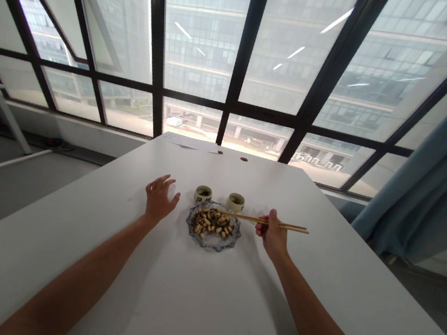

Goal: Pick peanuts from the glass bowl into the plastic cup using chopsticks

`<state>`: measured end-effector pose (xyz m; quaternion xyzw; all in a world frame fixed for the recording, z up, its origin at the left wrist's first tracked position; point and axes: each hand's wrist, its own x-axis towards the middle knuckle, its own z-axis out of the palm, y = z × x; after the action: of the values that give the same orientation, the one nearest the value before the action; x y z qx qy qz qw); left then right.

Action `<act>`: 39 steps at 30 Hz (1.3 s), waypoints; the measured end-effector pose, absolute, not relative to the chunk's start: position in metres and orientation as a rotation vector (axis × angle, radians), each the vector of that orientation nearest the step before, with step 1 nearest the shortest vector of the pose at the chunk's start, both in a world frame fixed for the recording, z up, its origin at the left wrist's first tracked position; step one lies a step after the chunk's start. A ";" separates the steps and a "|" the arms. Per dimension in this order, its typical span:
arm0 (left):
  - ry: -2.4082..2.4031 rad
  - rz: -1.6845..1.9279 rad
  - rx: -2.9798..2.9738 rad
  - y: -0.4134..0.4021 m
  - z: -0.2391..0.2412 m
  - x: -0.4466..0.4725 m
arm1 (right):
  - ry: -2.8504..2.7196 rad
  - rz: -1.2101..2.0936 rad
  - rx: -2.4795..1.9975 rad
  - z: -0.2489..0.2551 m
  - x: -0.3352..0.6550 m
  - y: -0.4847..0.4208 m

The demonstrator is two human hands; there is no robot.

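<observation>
My right hand (273,237) grips a pair of wooden chopsticks (289,227), held nearly level. Their tips reach left to the far right part of a scalloped clear glass dish (213,247). Pale nut-like pieces (206,224), mixed with dark bits, fill much of the dish. On the left, my left hand (157,198) rests at the table with its thumb and fingers curved round a small clear cup (171,191). Behind the dish stand two small pale ceramic cups, the left cup (203,194) with dark contents and the right cup (235,202) with contents I cannot make out.
A faint transparent object (259,213) lies beside my right hand. At the far edge of the white table (172,303) are papers (189,142), a small dark object (220,152) and a brown disc (244,159). Windows stand beyond, and a blue curtain (422,188) hangs right.
</observation>
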<state>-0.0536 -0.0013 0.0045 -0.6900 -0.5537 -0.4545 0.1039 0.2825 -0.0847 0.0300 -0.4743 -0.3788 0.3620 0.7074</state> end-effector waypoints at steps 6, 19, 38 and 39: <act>-1.950 -1.399 -1.916 0.018 -0.019 -0.063 | -1.145 0.557 -1.095 0.036 0.279 -0.098; -1.495 -1.560 -2.198 0.011 -0.009 -0.058 | -1.275 0.490 -1.078 0.035 0.278 -0.103; -1.629 -1.672 -2.434 0.013 0.005 -0.003 | -0.675 0.713 -0.998 0.033 0.277 -0.086; -1.719 -1.685 -2.504 0.018 0.003 0.003 | -0.675 0.696 -1.006 0.033 0.276 -0.086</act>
<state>0.0035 0.0181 0.0032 -0.7110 -0.4882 -0.4784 -0.1654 0.2760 -0.0863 0.0325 -0.4629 -0.3109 0.3203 0.7658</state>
